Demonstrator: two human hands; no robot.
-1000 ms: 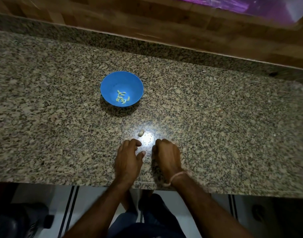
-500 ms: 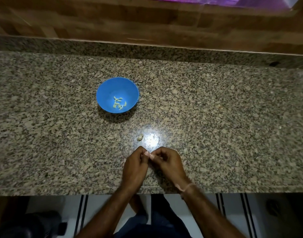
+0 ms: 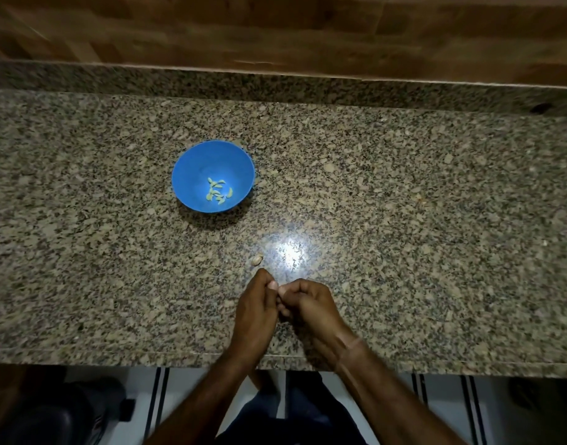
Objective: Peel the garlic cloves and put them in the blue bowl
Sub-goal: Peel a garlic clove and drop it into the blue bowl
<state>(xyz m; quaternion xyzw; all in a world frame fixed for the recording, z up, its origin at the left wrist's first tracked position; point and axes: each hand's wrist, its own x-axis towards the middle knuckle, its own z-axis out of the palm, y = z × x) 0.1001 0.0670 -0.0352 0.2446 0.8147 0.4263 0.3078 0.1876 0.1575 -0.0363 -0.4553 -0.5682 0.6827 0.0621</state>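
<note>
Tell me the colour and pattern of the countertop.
Speckled granite, tan and grey with black flecks; the head view shows the countertop best.

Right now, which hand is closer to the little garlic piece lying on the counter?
The left hand. Its knuckles sit just on the near side of the garlic piece; the right hand is farther back and off to the right.

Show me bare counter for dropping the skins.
Counter right of the right hand and bowl is bare; so is the stretch left of the bowl and left hand. Tight: a loose clove lies between bowl and hands.
</note>
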